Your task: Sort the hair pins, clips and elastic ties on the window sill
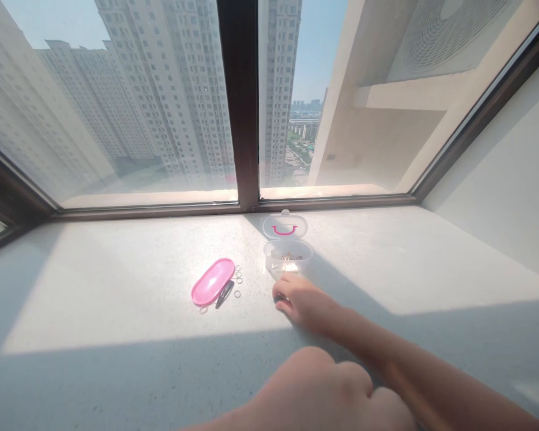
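My right hand (306, 301) is on the sill just in front of a clear plastic box (269, 254), its fingers curled in a pinch. A small dark thing shows between thumb and fingers, too little of it to name. The box's lid (285, 219), with a pink handle, is flipped open at the back, and small gold and dark pieces (290, 258) lie inside. In the near foreground my left hand (341, 392) is closed, knuckles up; its fingertips and anything in them are hidden. Left of the box lie a pink oval tray (212, 282) and a black hair clip (225, 294).
Several small rings (237, 294) lie around the pink tray on the pale windowsill (117, 281). Behind stands a window with a dark frame (245, 108). A white wall (507, 173) closes off the right side.
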Motion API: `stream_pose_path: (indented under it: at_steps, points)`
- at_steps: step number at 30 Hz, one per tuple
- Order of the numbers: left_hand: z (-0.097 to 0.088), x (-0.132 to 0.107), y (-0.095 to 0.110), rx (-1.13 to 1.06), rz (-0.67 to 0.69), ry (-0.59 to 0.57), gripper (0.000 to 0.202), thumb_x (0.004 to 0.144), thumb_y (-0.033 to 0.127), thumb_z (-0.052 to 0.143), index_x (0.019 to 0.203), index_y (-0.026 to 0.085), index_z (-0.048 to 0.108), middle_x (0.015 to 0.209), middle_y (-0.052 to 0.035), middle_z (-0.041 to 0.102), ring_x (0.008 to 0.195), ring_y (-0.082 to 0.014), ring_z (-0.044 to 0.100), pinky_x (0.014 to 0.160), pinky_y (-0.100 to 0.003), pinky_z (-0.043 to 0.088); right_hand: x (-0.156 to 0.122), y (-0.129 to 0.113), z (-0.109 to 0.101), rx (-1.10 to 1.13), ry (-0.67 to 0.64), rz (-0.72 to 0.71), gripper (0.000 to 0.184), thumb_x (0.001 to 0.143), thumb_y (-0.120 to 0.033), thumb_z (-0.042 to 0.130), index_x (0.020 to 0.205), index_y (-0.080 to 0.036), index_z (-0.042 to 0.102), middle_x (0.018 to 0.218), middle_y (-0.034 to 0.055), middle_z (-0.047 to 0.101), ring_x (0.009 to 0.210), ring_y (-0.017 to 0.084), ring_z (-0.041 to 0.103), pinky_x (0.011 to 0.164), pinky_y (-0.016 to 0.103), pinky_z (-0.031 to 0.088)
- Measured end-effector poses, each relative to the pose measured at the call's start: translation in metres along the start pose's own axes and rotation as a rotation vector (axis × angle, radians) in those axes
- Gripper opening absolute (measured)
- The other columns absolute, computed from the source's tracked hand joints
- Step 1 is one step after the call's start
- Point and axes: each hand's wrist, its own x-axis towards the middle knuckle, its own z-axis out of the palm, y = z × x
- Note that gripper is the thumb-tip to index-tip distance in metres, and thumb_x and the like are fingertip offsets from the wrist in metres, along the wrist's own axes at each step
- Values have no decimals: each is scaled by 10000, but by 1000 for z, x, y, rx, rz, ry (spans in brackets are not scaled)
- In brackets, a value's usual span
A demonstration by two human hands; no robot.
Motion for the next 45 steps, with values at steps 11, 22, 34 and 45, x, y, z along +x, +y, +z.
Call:
stream_pose_path:
  at_steps: [11,22,34,45]
  points:
    - [-28,-51,-128,518,-683,76,269,905,238,401,761,179,620,738,-45,600,591,-154,545,528,-250,346,0,-11,-3,700,120,31,107,883,-248,527,834,-161,563,636,-13,570,573,121,598,549,237,455]
    - [-8,-53,-145,531,-655,83,254,887,214,408,776,149,627,780,-75,600,631,-174,529,557,-274,330,1,-9,3,554,439,-263,94,820,-124,576,885,-191,589,938,64,588,839,171,556,708,313,491]
    - [-22,-52,-128,299,-673,241,231,836,201,473,836,205,704,575,-9,620,506,-146,540,520,-255,349,3,-7,7,677,496,-163,231,840,-208,626,1068,-191,653,885,47,571,724,139,584,655,303,547]
    - [-3,-40,-122,-684,-597,535,131,792,262,632,855,148,645,719,-37,674,661,-164,654,585,-270,519,-2,-19,-9,594,611,113,62,749,-247,698,753,-185,698,741,9,530,636,122,474,569,256,400]
